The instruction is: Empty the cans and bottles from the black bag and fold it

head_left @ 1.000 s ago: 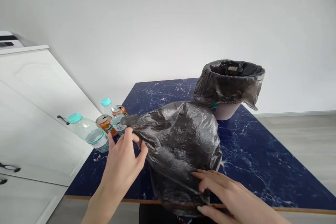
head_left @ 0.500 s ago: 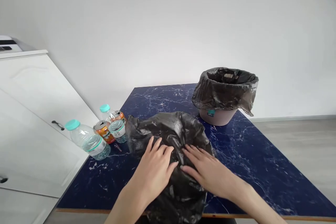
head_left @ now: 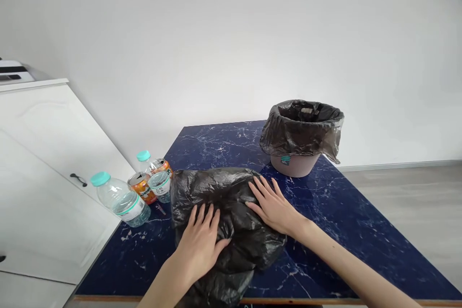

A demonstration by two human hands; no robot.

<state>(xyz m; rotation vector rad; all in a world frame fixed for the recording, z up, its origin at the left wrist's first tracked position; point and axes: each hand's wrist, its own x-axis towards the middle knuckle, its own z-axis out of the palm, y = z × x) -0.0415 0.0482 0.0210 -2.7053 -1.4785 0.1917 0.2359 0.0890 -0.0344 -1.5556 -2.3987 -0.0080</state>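
Observation:
A black plastic garbage bag point(head_left: 231, 231) lies crumpled on the dark blue marbled table point(head_left: 216, 147), its lower end hanging over the front edge. My left hand point(head_left: 202, 240) rests on the bag's left part, palm down with fingers stretched out. On its upper right part, my right hand point(head_left: 272, 204) presses flat, fingers spread and pointing away to the left. Neither hand grips anything.
Beside the bag on the left stand a large plastic bottle point(head_left: 124, 202), a smaller bottle point(head_left: 159, 183), an orange can point(head_left: 142, 187) and another orange can point(head_left: 166, 167). A bag-lined trash bin point(head_left: 296, 166) stands at the back right. A white cabinet point(head_left: 46, 168) adjoins the left side.
My right hand has moved up and outward over the bag, while my left hand has shifted down and left. The bag's top now looks flatter and straighter.

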